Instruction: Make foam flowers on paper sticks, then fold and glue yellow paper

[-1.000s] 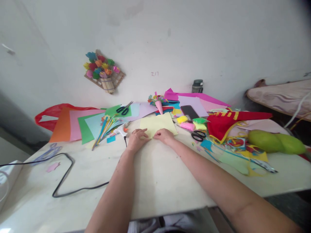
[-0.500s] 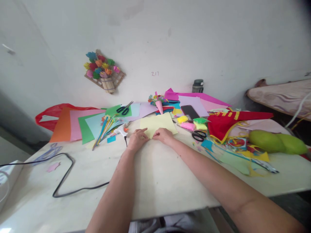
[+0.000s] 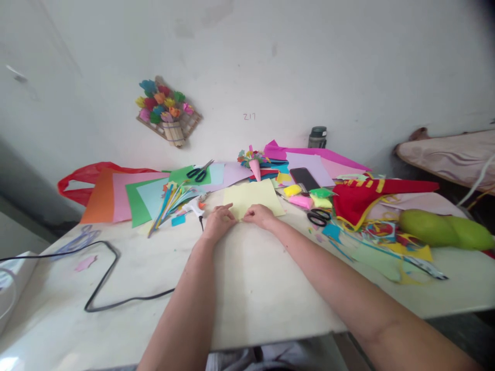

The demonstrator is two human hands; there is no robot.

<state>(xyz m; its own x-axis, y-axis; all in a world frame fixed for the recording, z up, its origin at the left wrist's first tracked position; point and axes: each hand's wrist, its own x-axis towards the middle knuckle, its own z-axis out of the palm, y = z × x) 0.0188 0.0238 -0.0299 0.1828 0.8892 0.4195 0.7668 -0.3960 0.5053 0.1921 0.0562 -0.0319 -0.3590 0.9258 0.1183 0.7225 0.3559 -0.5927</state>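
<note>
A pale yellow sheet of paper (image 3: 257, 195) lies on the table before me. At its near left edge is my left hand (image 3: 219, 221), thumb and fingers closed on the paper's border. My right hand (image 3: 260, 215) pinches the same near edge, close beside the left, knuckles up. The fingertips cover the part of the edge they hold. Left of my left hand lies a white glue gun (image 3: 193, 206) with a black cord. Black-handled scissors (image 3: 318, 217) rest to the right of the sheet.
Coloured paper sheets (image 3: 124, 193) and paper strips (image 3: 166, 206) spread at left, with more scissors (image 3: 200, 172). A phone (image 3: 304, 179), clay packets (image 3: 299, 201), red cloth (image 3: 353, 198) and a green pillow-like object (image 3: 444, 229) lie right. A black cord (image 3: 112, 273) crosses the left side.
The camera view has shifted slightly. Both hands stay at the near edge of the yellow paper, with hardly any visible movement.
</note>
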